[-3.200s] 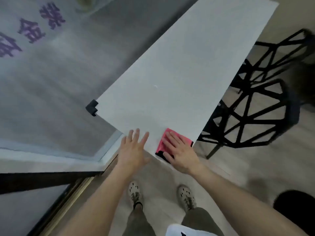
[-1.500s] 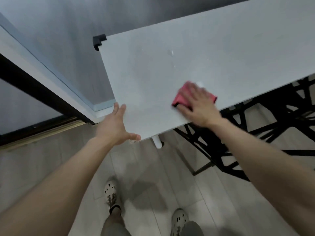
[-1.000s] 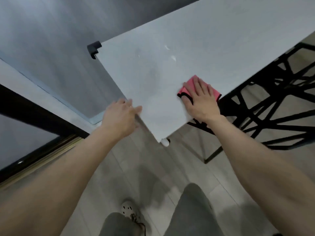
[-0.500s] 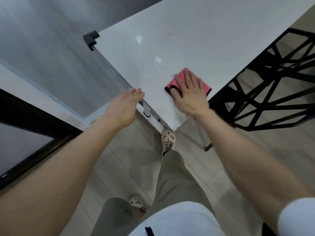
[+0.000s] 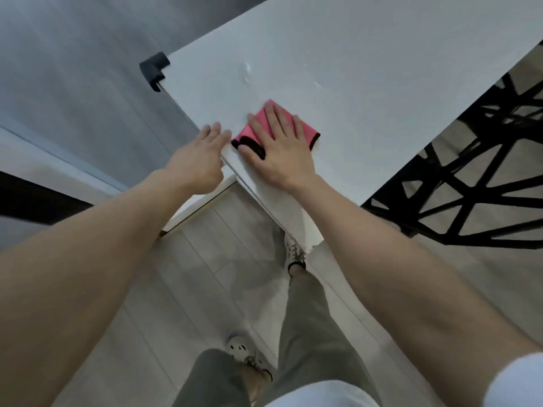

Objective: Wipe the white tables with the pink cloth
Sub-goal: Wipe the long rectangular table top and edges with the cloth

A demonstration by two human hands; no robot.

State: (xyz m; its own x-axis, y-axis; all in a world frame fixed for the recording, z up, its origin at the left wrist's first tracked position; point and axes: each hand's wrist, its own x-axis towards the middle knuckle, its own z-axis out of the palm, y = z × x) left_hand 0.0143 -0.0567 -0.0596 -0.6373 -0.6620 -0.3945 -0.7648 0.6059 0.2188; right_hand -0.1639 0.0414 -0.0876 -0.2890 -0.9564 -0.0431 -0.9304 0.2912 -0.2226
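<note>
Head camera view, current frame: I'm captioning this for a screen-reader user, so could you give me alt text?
A person's right hand presses a pink cloth flat on a white table near its edge, while the left hand rests open at that edge. A black lattice chair stands to the right.

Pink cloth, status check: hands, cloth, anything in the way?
Right hand flat on pink cloth, pressing it to white table. Left hand open at table edge. Smears ahead of cloth. Black chair alongside, not blocking.
</note>
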